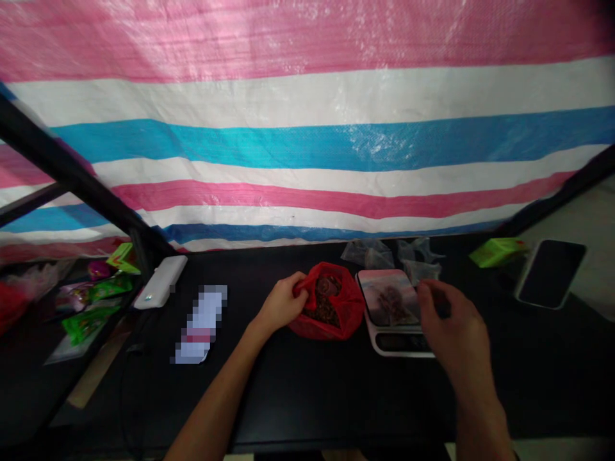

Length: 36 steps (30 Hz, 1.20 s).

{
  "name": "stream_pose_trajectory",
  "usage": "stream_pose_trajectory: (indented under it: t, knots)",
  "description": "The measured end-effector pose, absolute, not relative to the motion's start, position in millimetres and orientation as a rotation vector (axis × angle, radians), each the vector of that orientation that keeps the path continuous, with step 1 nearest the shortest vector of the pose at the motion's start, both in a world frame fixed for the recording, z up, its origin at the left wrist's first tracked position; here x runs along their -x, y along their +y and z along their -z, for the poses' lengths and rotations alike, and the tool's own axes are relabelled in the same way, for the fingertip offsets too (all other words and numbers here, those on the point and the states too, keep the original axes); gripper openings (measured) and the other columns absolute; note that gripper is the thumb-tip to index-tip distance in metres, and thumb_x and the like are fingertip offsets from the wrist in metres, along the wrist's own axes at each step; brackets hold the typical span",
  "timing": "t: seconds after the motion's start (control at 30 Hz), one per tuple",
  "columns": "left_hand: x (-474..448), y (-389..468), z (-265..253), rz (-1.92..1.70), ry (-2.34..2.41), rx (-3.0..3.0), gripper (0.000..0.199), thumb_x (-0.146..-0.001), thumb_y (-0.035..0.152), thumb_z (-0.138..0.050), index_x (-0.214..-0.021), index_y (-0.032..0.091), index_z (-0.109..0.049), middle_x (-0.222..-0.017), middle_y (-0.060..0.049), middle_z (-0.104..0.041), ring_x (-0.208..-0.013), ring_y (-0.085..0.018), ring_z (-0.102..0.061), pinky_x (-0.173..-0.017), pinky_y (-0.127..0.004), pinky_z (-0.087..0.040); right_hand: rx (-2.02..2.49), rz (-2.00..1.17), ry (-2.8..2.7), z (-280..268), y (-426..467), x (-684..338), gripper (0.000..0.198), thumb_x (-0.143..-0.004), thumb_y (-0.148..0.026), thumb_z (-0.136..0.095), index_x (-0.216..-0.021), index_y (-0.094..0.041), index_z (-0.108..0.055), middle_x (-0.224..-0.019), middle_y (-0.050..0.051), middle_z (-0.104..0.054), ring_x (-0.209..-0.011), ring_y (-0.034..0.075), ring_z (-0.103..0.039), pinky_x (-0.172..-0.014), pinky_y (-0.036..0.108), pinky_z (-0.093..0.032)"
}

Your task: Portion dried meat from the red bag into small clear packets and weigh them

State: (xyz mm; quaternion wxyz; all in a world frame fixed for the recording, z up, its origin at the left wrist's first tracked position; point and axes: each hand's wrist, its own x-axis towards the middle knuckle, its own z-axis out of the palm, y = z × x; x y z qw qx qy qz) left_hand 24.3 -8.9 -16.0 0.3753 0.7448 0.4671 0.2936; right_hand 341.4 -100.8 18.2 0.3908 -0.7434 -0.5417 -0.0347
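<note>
Our left hand (284, 299) pinches the red bag (353, 307) at nine o'clock. Our right hand (454, 323) is three o'clock from the scale (377, 283); its grip we cannot tell.

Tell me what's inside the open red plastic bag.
Inside the open red plastic bag are loose dark-brown bits, with a small rounded object, too unclear to identify, on top. The left hand grips the bag. Whatever lies under that top layer is covered.

"What's cut off?"
"The red bundle (11, 306), nine o'clock, at the edge."
"Hidden?"
"The four-o'clock corner of the scale (374, 339), behind the right hand (454, 323)."
"Blurred?"
"The pale slab (202, 324) at eight o'clock: pixelated past telling."
</note>
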Motion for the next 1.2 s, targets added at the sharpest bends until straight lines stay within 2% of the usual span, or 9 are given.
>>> stream_pose_trajectory:
  t: [0.17, 0.33, 0.5, 0.67, 0.8, 1.0, 1.2]
  knots:
    - [-18, -6, 17, -0.751, 1.234, -1.816, 0.021, -0.086, 0.017, -0.054, -0.103, 0.021, -0.067, -0.078, 0.002, -0.069, -0.065, -0.015, -0.061, -0.063, -0.024, -0.044, 2.022, 0.168, -1.538, -4, -107, -315, 0.053, -0.091, -0.062, -0.060, -0.125, -0.021, -0.063, -0.105, 0.016, -0.072, -0.093, 0.038, -0.065, -0.079, 0.051, -0.049]
    - [-13, -1, 20, -0.838, 1.310, -1.855, 0.025, -0.086, 0.019, -0.056, -0.109, 0.021, -0.065, -0.073, 0.004, -0.061, -0.066, -0.014, -0.058, -0.066, -0.025, -0.043, 1.985, 0.250, -1.509, 15, -97, -293, 0.055, -0.089, -0.054, -0.066, -0.133, -0.023, -0.058, -0.110, 0.017, -0.069, -0.099, 0.038, -0.062, -0.085, 0.054, -0.048]
    - [-13, 4, 24, -0.963, 1.259, -1.808, 0.031, -0.089, 0.021, -0.055, -0.119, 0.021, -0.059, -0.082, 0.003, -0.061, -0.073, -0.015, -0.060, -0.070, -0.026, -0.046, 2.013, 0.063, -1.448, 20, -91, -297, 0.048, -0.092, -0.046, -0.061, -0.134, -0.022, -0.058, -0.117, 0.017, -0.066, -0.105, 0.039, -0.063, -0.088, 0.057, -0.048]
    - [-11, 7, 28, -1.018, 1.228, -1.782, 0.027, -0.093, 0.023, -0.053, -0.120, 0.020, -0.058, -0.090, 0.000, -0.065, -0.078, -0.016, -0.061, -0.075, -0.027, -0.048, 1.698, -0.118, -1.507, 7, -96, -283, 0.043, -0.095, -0.045, -0.062, -0.133, -0.025, -0.060, -0.119, 0.013, -0.064, -0.104, 0.033, -0.064, -0.092, 0.051, -0.052]
    - [-9, 8, 30, -1.010, 1.222, -1.785, 0.026, -0.096, 0.027, -0.051, -0.120, 0.020, -0.058, -0.088, 0.000, -0.064, -0.075, -0.015, -0.059, -0.071, -0.027, -0.047, 1.506, -0.329, -1.673, 4, -98, -254, 0.043, -0.096, -0.031, -0.063, -0.139, -0.031, -0.056, -0.125, 0.009, -0.064, -0.110, 0.029, -0.065, -0.097, 0.047, -0.053]
    - [-8, 10, 33, -1.013, 1.215, -1.780, 0.025, -0.098, 0.029, -0.050, -0.119, 0.020, -0.059, -0.093, -0.001, -0.068, -0.079, -0.016, -0.062, -0.075, -0.027, -0.049, 1.465, -0.269, -1.945, 23, -95, -228, 0.056, -0.094, -0.012, -0.056, -0.147, -0.029, -0.050, -0.129, 0.010, -0.065, -0.118, 0.030, -0.061, -0.099, 0.050, -0.048]
    - [-9, 10, 32, -0.999, 1.205, -1.813, 0.025, -0.097, 0.025, -0.049, -0.119, 0.020, -0.061, -0.100, -0.003, -0.071, -0.084, -0.017, -0.066, -0.078, -0.028, -0.051, 1.568, -0.207, -2.067, 21, -93, -221, 0.058, -0.093, -0.015, -0.060, -0.149, -0.027, -0.049, -0.127, 0.011, -0.066, -0.113, 0.031, -0.059, -0.096, 0.049, -0.045]
